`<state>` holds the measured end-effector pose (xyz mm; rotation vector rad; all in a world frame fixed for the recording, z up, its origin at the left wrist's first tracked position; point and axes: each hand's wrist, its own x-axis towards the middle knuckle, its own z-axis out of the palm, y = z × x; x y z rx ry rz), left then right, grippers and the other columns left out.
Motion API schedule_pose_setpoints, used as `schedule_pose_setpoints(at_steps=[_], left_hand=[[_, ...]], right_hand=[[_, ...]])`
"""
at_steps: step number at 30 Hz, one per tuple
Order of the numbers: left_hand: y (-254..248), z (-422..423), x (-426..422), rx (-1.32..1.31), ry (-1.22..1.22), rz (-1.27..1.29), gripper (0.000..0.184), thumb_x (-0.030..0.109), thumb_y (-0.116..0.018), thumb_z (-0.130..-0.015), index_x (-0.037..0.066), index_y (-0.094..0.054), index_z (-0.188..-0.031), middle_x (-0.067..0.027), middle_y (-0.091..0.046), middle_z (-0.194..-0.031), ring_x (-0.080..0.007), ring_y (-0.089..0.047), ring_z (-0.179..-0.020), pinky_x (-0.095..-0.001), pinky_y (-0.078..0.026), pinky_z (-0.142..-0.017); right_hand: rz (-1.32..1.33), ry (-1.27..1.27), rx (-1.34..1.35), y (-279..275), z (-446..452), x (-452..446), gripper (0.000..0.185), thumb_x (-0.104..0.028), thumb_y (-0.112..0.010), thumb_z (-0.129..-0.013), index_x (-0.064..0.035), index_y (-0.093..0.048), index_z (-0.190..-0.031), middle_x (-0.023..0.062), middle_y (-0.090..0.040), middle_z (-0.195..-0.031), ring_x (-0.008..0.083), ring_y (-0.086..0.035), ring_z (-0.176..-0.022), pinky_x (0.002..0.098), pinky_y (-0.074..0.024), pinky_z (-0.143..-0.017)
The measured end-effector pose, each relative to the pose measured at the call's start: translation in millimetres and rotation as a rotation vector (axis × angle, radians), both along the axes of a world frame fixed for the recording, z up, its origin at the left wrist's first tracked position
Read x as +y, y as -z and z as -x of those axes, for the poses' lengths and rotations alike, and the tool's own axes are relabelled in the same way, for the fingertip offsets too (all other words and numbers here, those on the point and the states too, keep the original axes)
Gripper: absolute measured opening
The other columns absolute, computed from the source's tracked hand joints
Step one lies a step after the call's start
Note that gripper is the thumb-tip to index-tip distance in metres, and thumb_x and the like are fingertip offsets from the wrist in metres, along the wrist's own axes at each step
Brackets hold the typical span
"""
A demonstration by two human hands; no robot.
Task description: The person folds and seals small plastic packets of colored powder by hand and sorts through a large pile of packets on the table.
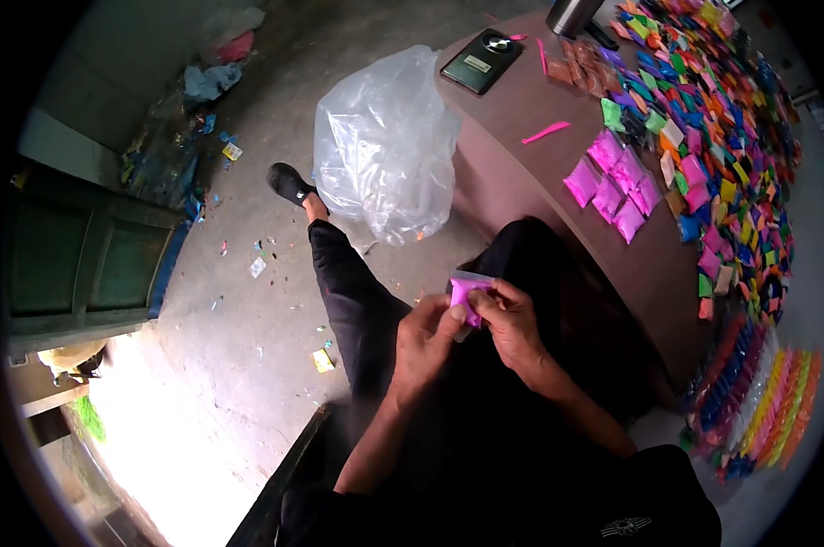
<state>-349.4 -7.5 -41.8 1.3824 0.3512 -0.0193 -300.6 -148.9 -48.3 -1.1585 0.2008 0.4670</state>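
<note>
We held a small pink packet above our lap, its left edge pinched between thumb and fingers of the left hand, its right side gripped by those of the right hand. Beyond, we saw pink packets grouped on the table beside a multicoloured pile, and a clear plastic bag on the floor.

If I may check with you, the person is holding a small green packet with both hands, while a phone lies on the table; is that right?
Not quite: the head view shows that the packet is pink, not green. The left hand and right hand do both hold it, and the phone lies on the table.
</note>
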Motion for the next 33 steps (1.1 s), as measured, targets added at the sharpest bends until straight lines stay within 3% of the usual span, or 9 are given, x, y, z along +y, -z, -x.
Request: schedule_pose_setpoints(at_steps=[7, 9, 13, 17, 20, 24, 30, 32, 33], left_hand=[[-4.7, -4.9, 5.2, -0.017, -0.017, 0.099, 0.026, 0.024, -0.067, -0.099, -0.001, -0.066, -0.095, 0.0028, -0.061, -0.079, -0.0050, -0.051, -0.072, -0.0211, -0.042, -0.065], [1.1, -2.9, 6.4, -0.029, -0.036, -0.117, 0.024, 0.022, -0.067, -0.098, 0.000, -0.065, -0.089, 0.0044, -0.058, -0.075, -0.0047, -0.048, -0.068, -0.0212, -0.040, -0.061], [2.9, 0.2, 0.2, 0.062, -0.115, -0.169, 0.020, 0.019, -0.066, -0.098, 0.001, -0.066, -0.090, 0.0026, -0.059, -0.077, -0.0059, -0.051, -0.071, -0.0232, -0.042, -0.062], [32.8, -1.6, 6.0, -0.016, -0.079, -0.137, 0.020, 0.021, -0.060, -0.100, 0.002, -0.065, -0.098, 0.0021, -0.059, -0.080, -0.0059, -0.049, -0.075, -0.0205, -0.040, -0.066], [39.3, -4.8, 12.6, -0.012, 0.004, -0.061, 0.026, 0.022, -0.059, -0.102, 0.005, -0.055, -0.083, 0.0053, -0.052, -0.076, -0.0038, -0.041, -0.070, -0.0205, -0.032, -0.060], [29.6, -8.6, 8.6, -0.074, 0.047, -0.200, 0.031, 0.024, -0.058, -0.103, 0.005, -0.051, -0.079, 0.0041, -0.049, -0.072, -0.0052, -0.038, -0.068, -0.0218, -0.031, -0.059], [29.3, -13.9, -0.8, -0.174, 0.122, -0.280, 0.035, 0.026, -0.058, -0.103, 0.002, -0.050, -0.079, 0.0007, -0.051, -0.070, -0.0071, -0.043, -0.067, -0.0234, -0.037, -0.060], [51.3, -15.0, 9.5, 0.000, 0.331, -0.079, 0.038, 0.030, -0.061, -0.101, -0.001, -0.059, -0.123, -0.0101, -0.067, -0.106, -0.0169, -0.062, -0.090, -0.0323, -0.054, -0.083], [37.7, -16.4, -2.9, 0.018, 0.291, 0.006, 0.030, 0.029, -0.058, -0.103, 0.000, -0.061, -0.111, -0.0050, -0.062, -0.088, -0.0124, -0.055, -0.078, -0.0273, -0.051, -0.075]], right_hand=[[0.100, -0.108, -0.083, -3.4, 1.5, -0.4, 0.018, -0.011, -0.068, -0.094, 0.0001, -0.069, -0.109, -0.0019, -0.065, -0.089, 0.0044, -0.056, -0.078, 0.0198, -0.0452, -0.069], [0.128, -0.109, -0.073, -1.6, 4.5, 0.9, 0.019, -0.012, -0.068, -0.094, 0.0000, -0.069, -0.109, -0.0019, -0.064, -0.089, 0.0042, -0.056, -0.077, 0.0198, -0.0447, -0.069], [0.107, -0.097, 0.042, 0.9, 10.0, 6.9, 0.023, -0.016, -0.064, -0.097, 0.0002, -0.067, -0.114, 0.0033, -0.068, -0.101, 0.0097, -0.063, -0.089, 0.0247, -0.0524, -0.079], [0.202, -0.155, -0.242, 19.1, 3.9, -1.6, 0.016, -0.012, -0.063, -0.093, -0.0007, -0.067, -0.104, 0.0024, -0.066, -0.091, 0.0100, -0.061, -0.084, 0.0277, -0.0512, -0.075], [0.285, -0.101, -0.435, 12.5, 3.2, -2.1, 0.024, -0.018, -0.063, -0.092, 0.0042, -0.063, -0.100, 0.0081, -0.064, -0.083, 0.0118, -0.060, -0.080, 0.0291, -0.0499, -0.071], [0.375, -0.212, -0.409, -8.4, 4.7, -17.4, 0.026, -0.022, -0.063, -0.093, 0.0040, -0.060, -0.096, 0.0093, -0.060, -0.076, 0.0139, -0.055, -0.072, 0.0316, -0.0460, -0.065], [0.144, -0.057, -0.220, -6.6, 9.6, -26.9, 0.029, -0.026, -0.061, -0.098, 0.0037, -0.062, -0.100, 0.0045, -0.058, -0.078, 0.0099, -0.052, -0.075, 0.0280, -0.0444, -0.065], [0.291, 0.031, -0.344, -1.1, 10.8, -32.8, 0.026, -0.022, -0.059, -0.098, 0.0034, -0.063, -0.101, 0.0057, -0.062, -0.081, 0.0103, -0.056, -0.077, 0.0273, -0.0456, -0.067], [0.327, 0.029, -0.350, -4.9, 11.1, -38.6, 0.022, -0.018, -0.059, -0.097, 0.0031, -0.063, -0.100, 0.0064, -0.065, -0.084, 0.0101, -0.058, -0.079, 0.0262, -0.0473, -0.068]])
